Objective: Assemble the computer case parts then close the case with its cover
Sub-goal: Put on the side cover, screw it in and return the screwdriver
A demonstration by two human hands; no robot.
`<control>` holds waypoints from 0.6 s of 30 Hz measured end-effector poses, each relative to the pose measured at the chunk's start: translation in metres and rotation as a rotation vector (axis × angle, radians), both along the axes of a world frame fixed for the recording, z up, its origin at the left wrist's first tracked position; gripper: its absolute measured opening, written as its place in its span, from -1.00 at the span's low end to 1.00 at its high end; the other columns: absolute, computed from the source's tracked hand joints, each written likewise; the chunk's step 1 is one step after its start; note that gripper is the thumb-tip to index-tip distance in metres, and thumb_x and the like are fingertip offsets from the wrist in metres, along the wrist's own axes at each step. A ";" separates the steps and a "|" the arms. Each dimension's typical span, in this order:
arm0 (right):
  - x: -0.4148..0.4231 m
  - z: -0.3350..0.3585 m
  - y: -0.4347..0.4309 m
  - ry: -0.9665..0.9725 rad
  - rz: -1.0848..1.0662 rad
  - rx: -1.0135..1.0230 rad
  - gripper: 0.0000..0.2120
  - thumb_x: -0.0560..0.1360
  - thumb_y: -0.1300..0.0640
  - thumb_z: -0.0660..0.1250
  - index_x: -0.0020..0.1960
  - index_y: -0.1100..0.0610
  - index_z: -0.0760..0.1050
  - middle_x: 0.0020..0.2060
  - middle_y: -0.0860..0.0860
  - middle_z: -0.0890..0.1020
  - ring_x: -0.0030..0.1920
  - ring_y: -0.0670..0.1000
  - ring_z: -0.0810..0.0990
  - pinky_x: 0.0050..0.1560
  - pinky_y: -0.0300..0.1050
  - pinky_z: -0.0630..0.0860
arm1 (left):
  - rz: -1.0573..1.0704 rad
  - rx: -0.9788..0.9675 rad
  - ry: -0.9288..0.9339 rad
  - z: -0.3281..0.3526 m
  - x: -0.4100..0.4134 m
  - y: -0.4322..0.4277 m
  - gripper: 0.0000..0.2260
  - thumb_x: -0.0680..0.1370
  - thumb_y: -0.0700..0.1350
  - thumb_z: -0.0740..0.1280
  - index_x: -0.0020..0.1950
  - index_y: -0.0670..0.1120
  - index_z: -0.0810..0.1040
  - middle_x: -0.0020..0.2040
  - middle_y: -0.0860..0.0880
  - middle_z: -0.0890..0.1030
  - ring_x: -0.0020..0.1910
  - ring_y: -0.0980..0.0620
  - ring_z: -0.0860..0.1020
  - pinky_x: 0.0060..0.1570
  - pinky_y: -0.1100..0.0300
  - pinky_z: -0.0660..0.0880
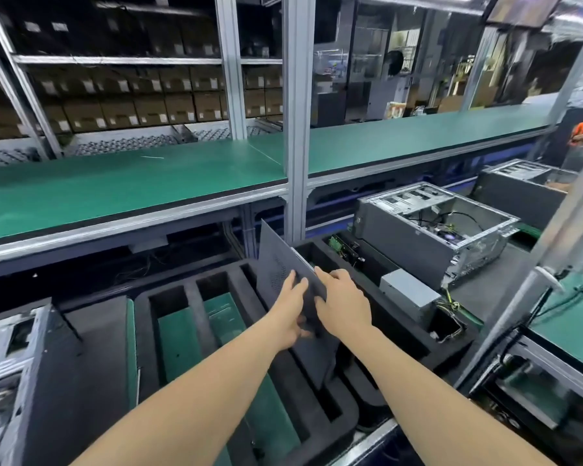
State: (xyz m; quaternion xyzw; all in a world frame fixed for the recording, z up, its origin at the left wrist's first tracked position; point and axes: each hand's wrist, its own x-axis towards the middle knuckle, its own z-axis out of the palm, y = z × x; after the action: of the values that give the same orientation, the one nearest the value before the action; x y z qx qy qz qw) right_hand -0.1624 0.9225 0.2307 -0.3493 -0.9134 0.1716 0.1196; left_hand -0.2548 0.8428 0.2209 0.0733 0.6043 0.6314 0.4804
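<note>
The left hand and right hand both clasp the dark cover, fingers wrapped over its edge. It stands tilted in the foam tray.

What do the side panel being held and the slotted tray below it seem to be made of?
The side panel: thin, flat, rigid sheet, matte dark grey, with a perforated vent patch; probably painted sheet metal. The slotted tray: thick matte black walls with rounded cut-outs; likely dense foam.
</note>
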 end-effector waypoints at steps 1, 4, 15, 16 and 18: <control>0.000 -0.001 0.000 0.012 0.013 0.003 -0.43 0.64 0.05 0.31 0.61 -0.13 0.25 0.47 0.01 0.38 0.36 0.16 0.51 0.23 0.08 0.55 | 0.014 0.008 -0.002 0.001 0.000 0.003 -0.43 0.64 0.24 0.25 0.58 0.43 0.05 0.66 0.16 0.08 0.60 -0.19 0.18 0.28 -0.38 0.43; -0.001 -0.002 -0.003 0.043 0.078 0.040 -0.39 0.63 0.08 0.32 0.64 -0.09 0.24 0.57 0.03 0.29 0.54 0.15 0.31 0.40 0.09 0.45 | 0.071 0.005 0.010 0.004 -0.003 0.010 -0.30 0.58 0.29 0.32 0.59 0.41 -0.01 0.65 0.15 0.14 0.58 -0.17 0.23 0.32 -0.39 0.38; -0.016 0.006 -0.045 0.085 0.185 0.043 -0.59 0.54 0.23 0.32 0.37 0.06 0.52 0.17 0.03 0.61 0.22 0.12 0.56 0.25 -0.02 0.50 | 0.318 -0.094 0.359 -0.007 -0.022 -0.014 -0.43 0.49 0.17 0.34 0.52 0.18 0.42 0.40 0.03 0.54 0.24 -0.10 0.59 0.23 -0.12 0.59; -0.016 0.006 -0.048 0.087 0.167 -0.016 -0.59 0.56 0.22 0.29 0.38 0.01 0.50 0.11 0.04 0.63 0.12 0.15 0.61 0.14 0.02 0.58 | 0.319 -0.110 0.395 -0.008 -0.024 -0.017 -0.42 0.49 0.17 0.34 0.52 0.17 0.42 0.40 0.04 0.54 0.24 -0.11 0.59 0.22 -0.13 0.60; -0.016 0.006 -0.051 0.083 0.131 -0.097 -0.59 0.60 0.21 0.26 0.40 -0.06 0.45 0.09 0.08 0.65 0.06 0.19 0.64 0.05 0.05 0.62 | 0.292 -0.077 0.380 -0.009 -0.025 -0.023 -0.39 0.50 0.19 0.38 0.55 0.18 0.37 0.40 0.03 0.54 0.22 -0.11 0.60 0.17 -0.12 0.62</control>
State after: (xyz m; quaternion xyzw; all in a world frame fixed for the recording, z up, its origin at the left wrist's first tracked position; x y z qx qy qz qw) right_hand -0.1788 0.8711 0.2367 -0.2867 -0.9192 0.2374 0.1290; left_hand -0.2802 0.8194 0.2121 0.0841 0.7116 0.6456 0.2642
